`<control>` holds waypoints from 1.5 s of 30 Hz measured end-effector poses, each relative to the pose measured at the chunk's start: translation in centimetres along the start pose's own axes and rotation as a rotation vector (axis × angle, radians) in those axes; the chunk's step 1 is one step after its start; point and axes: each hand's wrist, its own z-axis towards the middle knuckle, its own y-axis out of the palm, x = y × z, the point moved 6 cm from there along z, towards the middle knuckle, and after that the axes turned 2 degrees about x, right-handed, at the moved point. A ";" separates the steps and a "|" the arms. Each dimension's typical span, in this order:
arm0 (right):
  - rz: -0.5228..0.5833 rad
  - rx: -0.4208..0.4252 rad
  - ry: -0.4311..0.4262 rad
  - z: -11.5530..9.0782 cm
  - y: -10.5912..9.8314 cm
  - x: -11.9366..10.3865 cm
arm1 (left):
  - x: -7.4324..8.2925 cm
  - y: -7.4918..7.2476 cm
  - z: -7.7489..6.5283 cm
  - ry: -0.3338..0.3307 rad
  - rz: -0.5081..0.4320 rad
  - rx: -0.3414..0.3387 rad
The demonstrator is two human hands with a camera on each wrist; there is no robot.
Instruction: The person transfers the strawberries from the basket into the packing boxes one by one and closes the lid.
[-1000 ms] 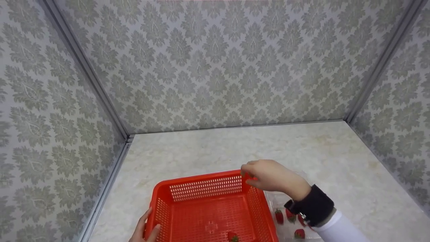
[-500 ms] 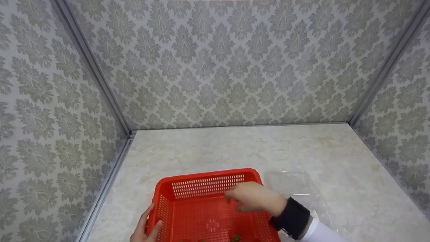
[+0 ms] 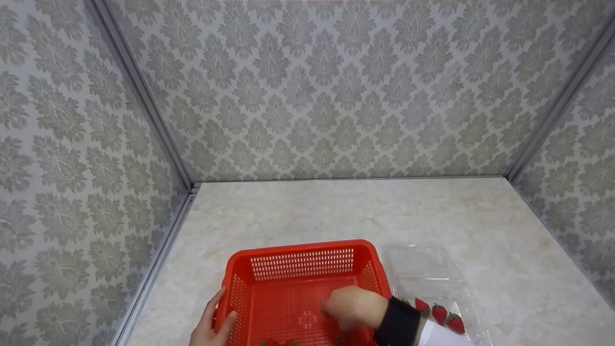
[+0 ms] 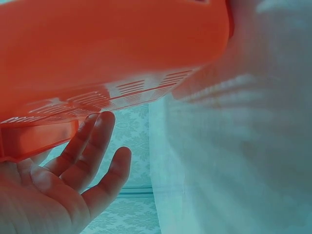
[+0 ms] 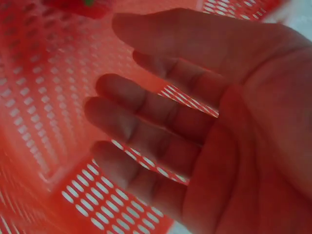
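A red plastic basket [image 3: 298,249] with slotted walls stands at the near middle of the table. My left hand [image 3: 211,322] grips its left rim, thumb over the edge and fingers along the outer wall; in the left wrist view those fingers [image 4: 100,141] reach up against the slots. Inside the basket, toward its right side, my right hand [image 3: 353,307] is lowered. Its fingers [image 5: 146,102] are spread and loosely bent in the right wrist view, with nothing between them. Beyond the thumb lies a strawberry [image 5: 80,7]. Leafy strawberry tops [image 3: 294,343] show at the head view's bottom edge.
To the basket's right, a clear plastic tray [image 3: 423,278] holds several strawberries [image 3: 438,313], partly hidden by the right forearm. The pale table [image 3: 307,206] meets patterned wall panels [image 3: 317,96] at the back and sides.
My right hand has moved from above the basket's right rear corner down and left into the basket. Strawberries in the tray show again beside the forearm. My left hand keeps its hold.
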 end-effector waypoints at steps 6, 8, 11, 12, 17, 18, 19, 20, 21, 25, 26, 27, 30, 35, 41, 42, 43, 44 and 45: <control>0.040 -0.032 -0.044 0.4 2.1 -0.5 | 0.3 0.2 0.1 0.030 0.010 0.000; 0.091 -0.043 -0.055 0.5 2.4 -0.7 | 0.4 0.2 0.1 0.031 0.013 0.002; 0.151 -0.082 -0.052 0.8 2.6 -0.9 | 0.4 0.2 0.1 0.026 -0.002 -0.001; 0.158 -0.093 -0.062 0.8 2.6 -1.0 | 0.5 0.2 0.1 0.026 -0.004 -0.001; 0.231 -0.132 -0.065 1.0 2.8 -1.3 | 0.4 0.1 0.0 0.016 -0.003 0.001; 0.250 -0.139 -0.061 1.0 2.8 -1.3 | 0.4 0.1 0.0 0.017 -0.001 0.004; 0.283 -0.148 -0.038 1.0 2.9 -1.2 | 0.4 0.1 0.0 0.017 0.001 0.004; 0.304 -0.153 -0.021 1.0 2.9 -1.2 | 0.4 0.0 0.0 0.019 0.003 0.006; 0.317 -0.154 -0.017 1.0 3.0 -1.2 | 0.4 0.0 0.0 0.021 0.005 0.010; 0.323 -0.145 -0.046 1.1 2.9 -1.3 | 0.4 0.0 0.0 0.022 0.006 0.012; 0.322 -0.141 -0.061 1.1 2.9 -1.4 | 0.4 0.0 0.0 0.019 0.007 0.011; 0.334 -0.142 -0.063 1.1 2.9 -1.4 | 0.3 -0.1 0.0 0.015 0.009 0.011; 0.419 -0.162 -0.016 0.9 3.1 -1.1 | 0.1 -0.1 0.1 -0.004 0.008 0.003; 0.405 -0.157 -0.040 1.0 3.1 -1.1 | -0.2 0.0 0.1 -0.014 0.018 0.004; 0.281 -0.073 -0.072 1.1 2.3 -0.9 | -0.1 0.0 0.0 -0.011 0.021 0.004; 0.259 -0.050 -0.075 1.1 2.1 -0.8 | 0.0 0.0 0.0 -0.008 0.017 0.003; 0.230 -0.026 -0.080 1.0 1.8 -0.7 | 0.0 -0.1 0.1 -0.007 0.014 0.003; 0.212 -0.006 -0.086 0.9 1.5 -0.7 | 0.0 -0.1 0.1 -0.006 0.014 -0.003; 0.199 0.014 -0.090 0.8 1.2 -0.7 | 0.0 -0.2 0.1 -0.007 0.012 -0.004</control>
